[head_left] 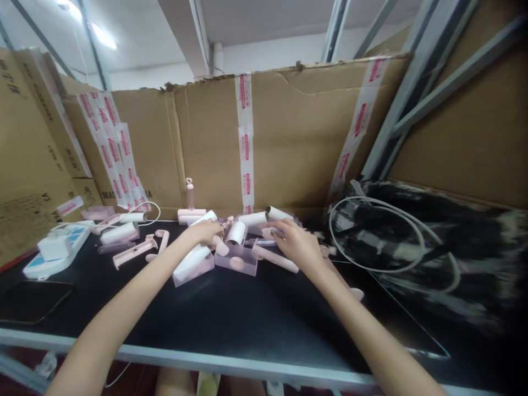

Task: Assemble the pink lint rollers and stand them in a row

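Observation:
My left hand reaches into the pile of pink and white parts, its fingers curled at a small pink plastic piece. Whether it grips that piece is partly hidden. My right hand is closed at the pile's right side, fingertips pinched around something small and greyish that I cannot make out. Between the hands lies a white tube above a translucent pinkish box. A long pink part lies just left of my right hand. Below my left hand, another white tube rests on a second translucent box.
At left are a power strip with a white plug, a dark phone and more pink parts. Cardboard walls the back. A looped white cable lies against black plastic wrap at right.

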`<state>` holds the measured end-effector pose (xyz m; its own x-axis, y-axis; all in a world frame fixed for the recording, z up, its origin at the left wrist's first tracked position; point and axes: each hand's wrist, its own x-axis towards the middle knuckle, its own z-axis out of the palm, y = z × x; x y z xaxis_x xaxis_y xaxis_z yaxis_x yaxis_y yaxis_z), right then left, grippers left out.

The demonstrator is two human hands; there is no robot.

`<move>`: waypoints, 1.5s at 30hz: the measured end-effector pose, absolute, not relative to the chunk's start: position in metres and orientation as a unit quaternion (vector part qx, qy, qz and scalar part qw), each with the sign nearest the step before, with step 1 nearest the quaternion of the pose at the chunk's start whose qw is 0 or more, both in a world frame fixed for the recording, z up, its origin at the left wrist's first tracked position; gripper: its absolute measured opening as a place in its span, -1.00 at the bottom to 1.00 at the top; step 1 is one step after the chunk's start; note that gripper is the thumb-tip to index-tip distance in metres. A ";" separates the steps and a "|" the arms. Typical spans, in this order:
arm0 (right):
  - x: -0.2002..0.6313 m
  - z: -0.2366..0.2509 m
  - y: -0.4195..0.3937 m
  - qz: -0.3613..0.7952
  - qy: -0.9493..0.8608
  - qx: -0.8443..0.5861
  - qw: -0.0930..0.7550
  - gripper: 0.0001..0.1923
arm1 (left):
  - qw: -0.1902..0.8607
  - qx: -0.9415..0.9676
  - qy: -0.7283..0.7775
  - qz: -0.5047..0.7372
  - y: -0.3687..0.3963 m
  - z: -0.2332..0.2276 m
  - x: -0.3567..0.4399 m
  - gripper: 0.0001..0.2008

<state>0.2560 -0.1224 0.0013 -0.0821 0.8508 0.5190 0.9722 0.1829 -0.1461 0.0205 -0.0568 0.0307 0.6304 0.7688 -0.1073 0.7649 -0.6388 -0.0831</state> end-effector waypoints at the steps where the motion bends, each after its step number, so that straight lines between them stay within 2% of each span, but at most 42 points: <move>1: 0.261 0.000 -0.120 -0.125 -0.711 -0.650 0.239 -0.67 | 0.027 -0.903 -0.423 0.075 -0.054 0.032 0.021 -0.52; 5: 0.271 -0.006 -0.115 -0.131 -0.754 -0.621 0.170 -0.59 | 0.071 -0.905 -0.412 0.077 -0.059 0.035 0.021 -0.63; 8: 0.267 -0.009 -0.118 -0.107 -0.811 -0.569 0.089 -0.64 | 0.097 -0.904 -0.408 0.080 -0.067 0.035 0.019 -0.70; 11: 0.268 -0.006 -0.119 -0.091 -0.805 -0.585 0.041 -0.73 | 0.111 -0.904 -0.404 0.081 -0.074 0.033 0.019 -0.72; 16: 0.282 -0.004 -0.110 -0.179 -0.720 -0.664 0.092 -0.62 | 0.129 -0.908 -0.392 0.076 -0.077 0.036 0.020 -0.75; 18: 0.281 -0.008 -0.106 -0.222 -0.705 -0.666 0.104 -0.63 | 0.144 -0.913 -0.377 0.062 -0.077 0.041 0.017 -0.78; 23: 0.261 -0.017 -0.106 -0.239 -0.690 -0.673 0.118 -0.63 | 0.200 -0.904 -0.376 -0.035 -0.069 0.054 0.005 -0.80; 28: 0.254 -0.016 -0.109 -0.197 -0.700 -0.674 0.131 -0.47 | 0.136 -0.856 -0.474 -0.155 -0.053 0.053 -0.010 -0.67; 36: 0.259 -0.028 -0.105 -0.136 -0.803 -0.574 0.084 -0.77 | 0.052 -0.746 -0.582 -0.319 -0.036 0.038 -0.025 -0.68; 40: 0.262 -0.027 -0.102 -0.134 -0.805 -0.571 0.084 -0.77 | -0.044 -0.685 -0.568 -0.454 -0.026 0.037 -0.032 -0.65; 43: 0.267 -0.017 -0.104 -0.140 -0.787 -0.592 0.106 -0.73 | -0.046 -0.669 -0.542 -0.506 -0.025 0.040 -0.040 -0.62; 45: 0.267 -0.008 -0.109 -0.138 -0.776 -0.596 0.154 -0.68 | -0.026 -0.671 -0.532 -0.516 -0.029 0.042 -0.046 -0.61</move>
